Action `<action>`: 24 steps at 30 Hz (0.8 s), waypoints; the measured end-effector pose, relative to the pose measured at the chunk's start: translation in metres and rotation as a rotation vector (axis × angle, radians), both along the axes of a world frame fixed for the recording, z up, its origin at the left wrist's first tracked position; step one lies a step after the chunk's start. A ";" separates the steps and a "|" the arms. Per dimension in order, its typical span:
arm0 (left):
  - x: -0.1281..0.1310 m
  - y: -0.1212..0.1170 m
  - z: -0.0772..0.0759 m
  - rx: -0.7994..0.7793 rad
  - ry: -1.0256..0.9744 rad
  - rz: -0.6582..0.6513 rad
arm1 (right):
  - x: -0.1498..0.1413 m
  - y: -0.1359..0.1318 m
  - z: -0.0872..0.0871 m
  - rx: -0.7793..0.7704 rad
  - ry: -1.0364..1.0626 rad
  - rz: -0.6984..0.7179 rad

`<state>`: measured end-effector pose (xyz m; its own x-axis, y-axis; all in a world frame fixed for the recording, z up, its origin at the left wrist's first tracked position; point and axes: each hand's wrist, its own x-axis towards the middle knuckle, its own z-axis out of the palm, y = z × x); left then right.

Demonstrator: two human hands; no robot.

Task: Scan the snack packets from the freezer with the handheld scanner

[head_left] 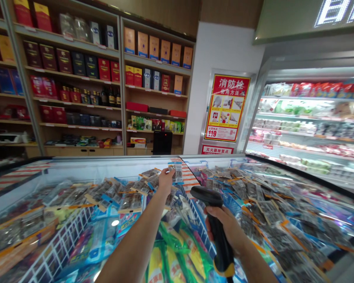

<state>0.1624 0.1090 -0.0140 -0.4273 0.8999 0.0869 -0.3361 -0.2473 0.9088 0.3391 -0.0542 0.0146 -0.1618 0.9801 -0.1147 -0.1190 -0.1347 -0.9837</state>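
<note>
With its fingers closed on the edge of a small clear packet [177,173], my left hand [166,179] reaches over the far part of the chest freezer. The packet has a blue strip and dark contents that I cannot make out. My right hand [224,224] is wrapped round the handle of a black barcode scanner [208,195], whose head points forward and left. Below and between my hands lie green and yellow bags of corn [177,255]. Similar flat packets [129,200] are heaped left of my left hand, and more packets [262,204] lie to the right of the scanner.
White wire dividers [61,251] split the freezer into sections. Its glass-topped rim [289,181] runs along the right. Behind stand wooden shelves [76,72] of boxes and bottles, a red fire-hydrant sign [227,108] and a lit refrigerated display [306,129].
</note>
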 end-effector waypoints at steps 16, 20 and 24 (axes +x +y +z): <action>-0.039 -0.050 0.028 -0.194 1.069 0.328 | 0.092 0.022 0.007 0.114 -0.058 -0.399; -0.060 -0.063 0.032 -0.348 1.205 0.361 | 0.126 0.019 0.011 0.091 -0.027 -0.490; -0.064 -0.069 0.030 -0.387 1.331 0.449 | 0.145 0.012 0.010 0.061 0.013 -0.551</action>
<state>0.0986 0.0403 0.0156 -0.4716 0.7735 0.4234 0.8287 0.2247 0.5126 0.4842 -0.0427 0.0249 0.3754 0.9251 -0.0562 -0.1681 0.0083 -0.9857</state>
